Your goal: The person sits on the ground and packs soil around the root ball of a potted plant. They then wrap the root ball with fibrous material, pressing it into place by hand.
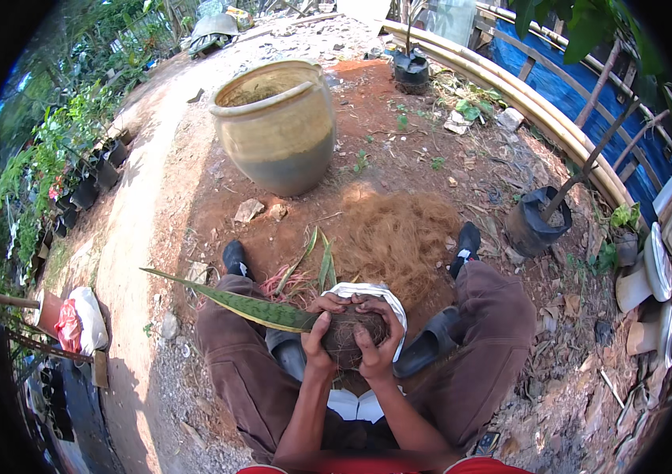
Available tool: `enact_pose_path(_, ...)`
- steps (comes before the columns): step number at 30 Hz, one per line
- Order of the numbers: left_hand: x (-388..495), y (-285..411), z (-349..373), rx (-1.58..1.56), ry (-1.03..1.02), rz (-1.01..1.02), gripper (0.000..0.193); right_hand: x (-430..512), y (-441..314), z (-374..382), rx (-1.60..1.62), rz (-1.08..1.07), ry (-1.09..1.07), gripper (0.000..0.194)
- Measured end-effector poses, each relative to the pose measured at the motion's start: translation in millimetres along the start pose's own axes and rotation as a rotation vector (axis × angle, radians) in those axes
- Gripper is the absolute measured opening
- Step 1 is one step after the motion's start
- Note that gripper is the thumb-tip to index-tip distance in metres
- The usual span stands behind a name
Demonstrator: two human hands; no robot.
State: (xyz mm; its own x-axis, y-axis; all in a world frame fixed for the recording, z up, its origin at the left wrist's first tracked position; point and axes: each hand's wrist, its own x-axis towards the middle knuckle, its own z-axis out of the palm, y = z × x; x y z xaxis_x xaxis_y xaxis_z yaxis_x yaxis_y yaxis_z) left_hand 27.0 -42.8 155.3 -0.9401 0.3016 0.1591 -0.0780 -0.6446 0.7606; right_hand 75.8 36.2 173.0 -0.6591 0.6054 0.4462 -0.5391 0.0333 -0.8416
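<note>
Between my two palms sits a round, dark ball of soil and roots [344, 339]. My left hand [318, 335] cups its left side and my right hand [382, 340] its right, thumbs pressed against the near face. A long snake plant leaf [241, 305], green with a yellow edge, extends from the ball to the left, past my left hand and over my knee. Beneath the ball shows the rim of a white container [398, 305], mostly covered. Just beyond lie more snake plant leaves [327, 266], pink string-like strands [285, 279] and a heap of brown fibre [401, 237].
A large glazed pot [276, 142] stands ahead, with stones [249, 210] before it. Dark slippers [427, 343] lie between my legs. To the right are a sapling in a black bag [537, 222] and bamboo poles [549, 118]. Potted plants [84, 192] line the left.
</note>
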Motion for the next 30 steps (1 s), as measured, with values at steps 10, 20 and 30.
enact_pose_path(10, -2.2, -1.9, 4.8, 0.068, -0.018, 0.036, 0.039, 4.2, -1.5, 0.6, 0.133, 0.061, 0.125, 0.03)
enact_pose_path(20, 6.3, 1.9, 4.4, 0.137, -0.091, 0.133, 0.051, 10.0, -4.7, -10.7, 0.501, 0.482, 0.208, 0.04)
enact_pose_path(30, -5.4, -9.0, 1.0, 0.221, 0.009, -0.036, 0.058, 1.7, -3.4, -4.1, 0.038, 0.233, 0.176, 0.034)
